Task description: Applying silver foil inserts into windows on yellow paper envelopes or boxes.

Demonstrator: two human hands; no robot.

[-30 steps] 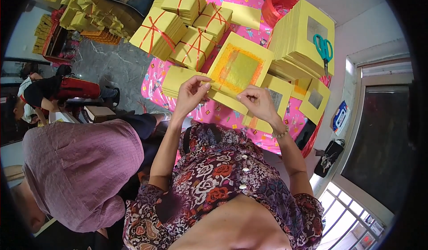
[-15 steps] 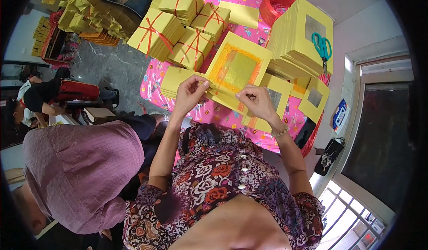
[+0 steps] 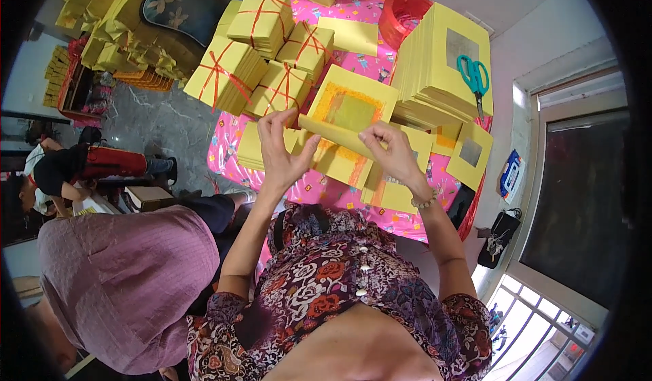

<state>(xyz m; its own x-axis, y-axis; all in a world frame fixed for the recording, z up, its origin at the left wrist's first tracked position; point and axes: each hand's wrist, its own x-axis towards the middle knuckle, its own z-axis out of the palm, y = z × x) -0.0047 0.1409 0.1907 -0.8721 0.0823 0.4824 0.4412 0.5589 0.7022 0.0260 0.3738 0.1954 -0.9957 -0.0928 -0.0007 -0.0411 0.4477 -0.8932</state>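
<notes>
A yellow paper sheet with an orange border and a shiny gold patch lies in front of me, its near part curled upward into a roll. My right hand, a beaded bracelet at its wrist, pinches the right end of that roll between thumb and fingers. At the other end, my left hand has its fingers stretched and its thumb apart, the thumb tip close to the curl. Beneath the roll another orange-bordered sheet shows. A stack of yellow paper lies beside my left hand.
Yellow paper bundles tied with red ribbon stand at the far left of the pink tablecloth. At the right, teal scissors rest on a tall paper stack. Behind is a red basket. A person in a mauve hood is close on my left.
The sheet's near edge has curled up and away from me, uncovering the sheet below. My left fingers have spread from a pinch; my right hand still pinches. The whole view has shifted slightly.
</notes>
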